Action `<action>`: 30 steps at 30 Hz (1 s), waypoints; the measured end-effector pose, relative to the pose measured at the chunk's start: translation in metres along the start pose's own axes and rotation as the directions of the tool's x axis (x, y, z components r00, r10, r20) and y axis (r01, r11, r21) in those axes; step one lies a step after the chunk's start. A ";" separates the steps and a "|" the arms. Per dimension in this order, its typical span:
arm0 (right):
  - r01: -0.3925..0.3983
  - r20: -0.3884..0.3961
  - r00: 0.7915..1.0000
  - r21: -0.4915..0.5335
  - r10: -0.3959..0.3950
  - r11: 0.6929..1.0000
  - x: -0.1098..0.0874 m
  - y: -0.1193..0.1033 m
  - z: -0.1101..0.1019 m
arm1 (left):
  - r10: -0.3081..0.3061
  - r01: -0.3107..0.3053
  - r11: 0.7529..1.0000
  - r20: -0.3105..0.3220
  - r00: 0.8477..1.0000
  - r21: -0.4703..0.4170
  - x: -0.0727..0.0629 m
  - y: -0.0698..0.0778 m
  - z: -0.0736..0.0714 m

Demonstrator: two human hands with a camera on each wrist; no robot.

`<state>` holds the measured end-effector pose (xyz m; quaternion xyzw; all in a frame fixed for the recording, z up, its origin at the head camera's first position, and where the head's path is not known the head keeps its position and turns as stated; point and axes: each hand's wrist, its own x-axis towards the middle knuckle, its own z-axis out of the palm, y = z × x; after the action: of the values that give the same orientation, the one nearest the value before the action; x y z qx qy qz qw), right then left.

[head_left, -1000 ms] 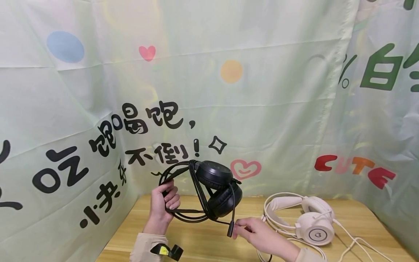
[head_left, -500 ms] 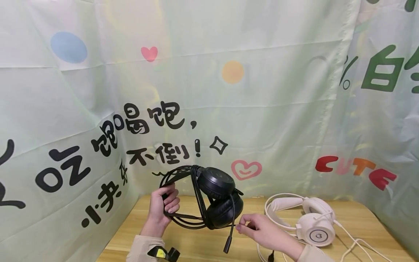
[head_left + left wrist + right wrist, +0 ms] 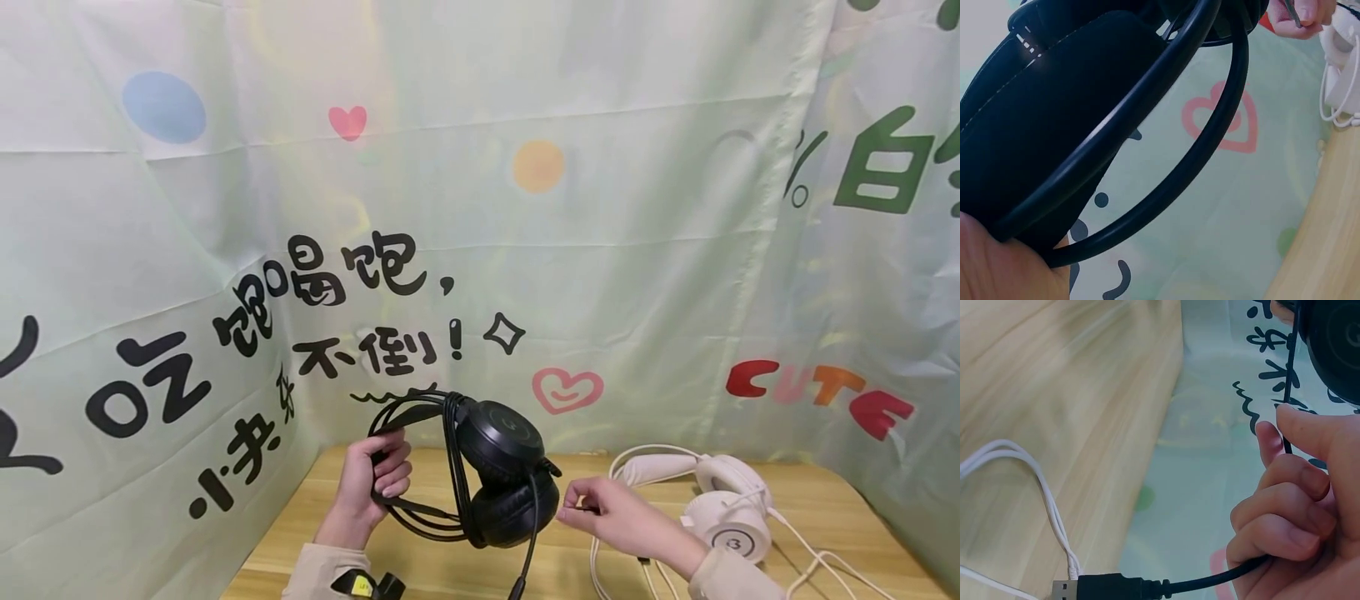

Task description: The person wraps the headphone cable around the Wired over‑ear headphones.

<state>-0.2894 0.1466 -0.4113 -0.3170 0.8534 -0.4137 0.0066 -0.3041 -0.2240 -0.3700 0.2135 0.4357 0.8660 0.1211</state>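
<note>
A black headset [image 3: 502,446] is held up above the table, its ear cups toward the right. My left hand [image 3: 369,487] grips it by the headband, fingers curled round the band and the cable loops [image 3: 1147,112] that lie along it. Several turns of cable wrap the headset beside the ear cups. The thin microphone arm [image 3: 533,533] hangs down from the lower cup. Right of the cups, my right hand [image 3: 618,518] pinches the black cable [image 3: 1222,579] between thumb and finger. In the right wrist view, the cable leaves below the curled fingers and ends in a USB plug [image 3: 1107,587].
A white headset [image 3: 731,518] lies at the table's right, just beyond the right hand. Its white cable [image 3: 817,554] trails over the wooden table [image 3: 450,575]. Printed cloth curtains [image 3: 637,292] hang behind the table and along both sides.
The black headset has dropped slightly and turned, its microphone swinging lower. My right hand has moved a little to the right, away from the microphone and ear cups, with the cable end.
</note>
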 end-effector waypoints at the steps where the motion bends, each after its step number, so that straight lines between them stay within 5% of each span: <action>1: 0.001 0.003 1.000 0.001 -0.001 1.000 0.000 0.000 0.000 | -0.007 0.007 1.000 0.026 1.000 -0.004 0.000 0.000 0.000; 6: 0.007 0.014 1.000 -0.009 -0.006 1.000 0.001 -0.001 -0.004 | -0.048 0.047 0.999 0.097 0.994 0.014 -0.002 0.000 -0.001; 18: -0.055 -0.003 0.999 -0.063 0.055 0.997 0.001 -0.001 -0.025 | -0.100 0.092 0.994 0.150 0.984 0.061 -0.004 -0.001 -0.006; 30: -0.064 0.067 0.995 -0.041 0.067 0.997 0.005 -0.005 -0.041 | -0.139 0.125 0.989 0.182 0.973 0.085 -0.005 -0.007 -0.006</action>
<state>-0.3020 0.1702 -0.3792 -0.3028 0.8705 -0.3856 0.0434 -0.3027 -0.2261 -0.3805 0.2690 0.4669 0.8156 0.2108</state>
